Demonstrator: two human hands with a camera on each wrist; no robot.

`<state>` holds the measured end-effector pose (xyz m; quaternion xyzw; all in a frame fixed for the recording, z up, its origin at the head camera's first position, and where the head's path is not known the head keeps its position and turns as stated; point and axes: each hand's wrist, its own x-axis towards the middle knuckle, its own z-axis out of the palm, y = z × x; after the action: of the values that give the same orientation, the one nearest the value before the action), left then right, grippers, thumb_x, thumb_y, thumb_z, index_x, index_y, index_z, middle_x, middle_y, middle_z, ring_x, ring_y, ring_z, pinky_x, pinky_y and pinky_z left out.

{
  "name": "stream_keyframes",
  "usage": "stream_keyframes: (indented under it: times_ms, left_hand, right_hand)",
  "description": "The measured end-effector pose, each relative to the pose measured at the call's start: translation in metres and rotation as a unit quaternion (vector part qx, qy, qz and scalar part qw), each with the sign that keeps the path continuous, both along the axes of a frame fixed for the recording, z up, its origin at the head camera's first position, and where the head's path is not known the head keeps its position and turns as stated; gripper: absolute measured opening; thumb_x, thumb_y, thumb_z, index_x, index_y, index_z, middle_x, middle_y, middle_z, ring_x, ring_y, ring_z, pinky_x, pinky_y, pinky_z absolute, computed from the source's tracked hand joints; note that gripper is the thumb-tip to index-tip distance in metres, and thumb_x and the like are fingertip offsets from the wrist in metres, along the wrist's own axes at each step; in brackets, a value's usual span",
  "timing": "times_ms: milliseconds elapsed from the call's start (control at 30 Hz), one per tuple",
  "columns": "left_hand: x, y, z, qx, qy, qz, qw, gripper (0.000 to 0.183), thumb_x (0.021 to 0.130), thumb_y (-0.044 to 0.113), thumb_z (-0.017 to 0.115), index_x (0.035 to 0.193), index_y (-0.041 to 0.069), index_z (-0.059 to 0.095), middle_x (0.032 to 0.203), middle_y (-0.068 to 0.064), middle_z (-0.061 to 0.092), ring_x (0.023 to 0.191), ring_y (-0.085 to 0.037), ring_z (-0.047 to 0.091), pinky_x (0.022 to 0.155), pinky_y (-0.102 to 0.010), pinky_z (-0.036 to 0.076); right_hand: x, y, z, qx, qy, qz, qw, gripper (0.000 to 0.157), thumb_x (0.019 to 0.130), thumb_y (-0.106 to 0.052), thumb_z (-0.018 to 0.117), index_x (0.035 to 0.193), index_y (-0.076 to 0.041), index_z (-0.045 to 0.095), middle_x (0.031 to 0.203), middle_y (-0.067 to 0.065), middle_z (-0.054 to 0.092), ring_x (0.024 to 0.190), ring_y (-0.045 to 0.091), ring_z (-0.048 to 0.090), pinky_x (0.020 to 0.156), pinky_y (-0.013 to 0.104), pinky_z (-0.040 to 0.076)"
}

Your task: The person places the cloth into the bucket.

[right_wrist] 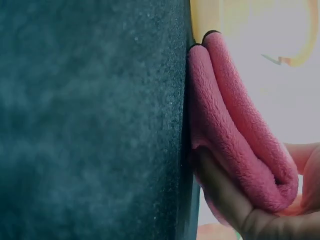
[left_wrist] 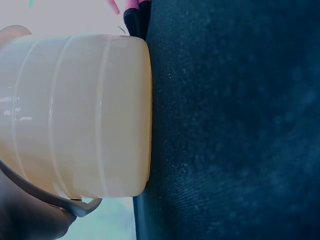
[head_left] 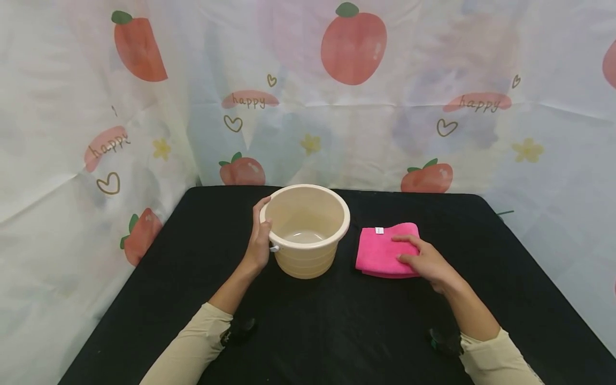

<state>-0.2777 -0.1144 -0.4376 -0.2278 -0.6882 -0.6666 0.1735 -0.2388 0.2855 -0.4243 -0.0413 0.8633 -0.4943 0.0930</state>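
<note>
A cream plastic bucket (head_left: pixel 308 262) stands upright on the black tabletop, its inside visible from above. My left hand (head_left: pixel 260 238) grips the left side of the bucket's rim. In the left wrist view, part of that hand (left_wrist: pixel 35 212) shows beside the ribbed bucket wall (left_wrist: pixel 80 115). To the right of the bucket lies a folded pink towel (head_left: pixel 380 251) with a small white tag. My right hand (head_left: pixel 425 262) pinches the towel's right side. The right wrist view shows the folded towel (right_wrist: pixel 240 130) tilted, its held edge raised off the table with a finger underneath.
The table (head_left: pixel 308 331) has a black cover. Behind it and at the left hangs a pale curtain (head_left: pixel 298 53) with fruit and heart prints. A white handle joint (head_left: pixel 274 248) juts from the bucket's left side, near the left hand.
</note>
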Motion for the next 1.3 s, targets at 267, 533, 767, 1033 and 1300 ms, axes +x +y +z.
stream_keyframes:
  times_ms: [267,533,767,1033,1300]
  left_hand:
    - [-0.001,0.001,0.001,0.007,-0.002,-0.005,1.0000,0.057,0.100,0.021,0.032,0.156,0.008,0.025,0.156,-0.019,0.030,0.137,-0.041,0.036,0.112,-0.056,0.026]
    - [-0.001,0.002,0.002,0.001,0.006,-0.003,1.0000,0.057,0.101,0.024,0.032,0.155,0.007,0.025,0.156,-0.021,0.029,0.137,-0.041,0.036,0.112,-0.055,0.026]
    - [-0.001,0.000,0.000,-0.003,0.008,-0.002,1.0000,0.057,0.102,0.025,0.032,0.155,0.007,0.024,0.156,-0.021,0.029,0.137,-0.042,0.036,0.112,-0.058,0.026]
    - [-0.001,-0.001,-0.001,-0.010,0.002,0.007,0.9999,0.057,0.102,0.028,0.033,0.156,0.009,0.025,0.157,-0.020,0.029,0.139,-0.041,0.034,0.112,-0.050,0.026]
    - [-0.001,-0.002,-0.002,-0.011,0.006,0.006,0.9999,0.058,0.103,0.028,0.032,0.156,0.009,0.025,0.156,-0.020,0.029,0.139,-0.041,0.035,0.112,-0.053,0.027]
  right_hand:
    - [0.000,-0.003,0.002,-0.097,-0.006,-0.057,0.994,0.053,0.103,-0.010,0.055,0.154,-0.009,0.043,0.152,0.025,0.025,0.113,0.033,0.045,0.082,0.030,0.048]
    - [0.000,0.000,0.009,-0.154,0.013,-0.098,0.983,0.051,0.106,-0.015,0.053,0.155,-0.011,0.041,0.155,0.018,0.021,0.101,0.016,0.053,0.080,0.022,0.051]
    - [-0.001,0.003,0.012,-0.171,0.016,-0.097,0.980,0.048,0.106,-0.016,0.053,0.153,-0.016,0.046,0.153,0.014,0.022,0.092,0.011,0.058,0.078,0.022,0.051]
    - [0.000,0.006,0.021,-0.208,0.028,-0.091,0.973,0.043,0.105,-0.015,0.056,0.148,-0.019,0.053,0.145,0.008,0.027,0.086,0.011,0.061,0.076,0.022,0.052]
    - [0.000,0.007,0.035,-0.244,0.029,-0.095,0.965,0.040,0.105,-0.016,0.059,0.144,-0.019,0.054,0.135,0.006,0.033,0.085,0.011,0.062,0.075,0.021,0.054]
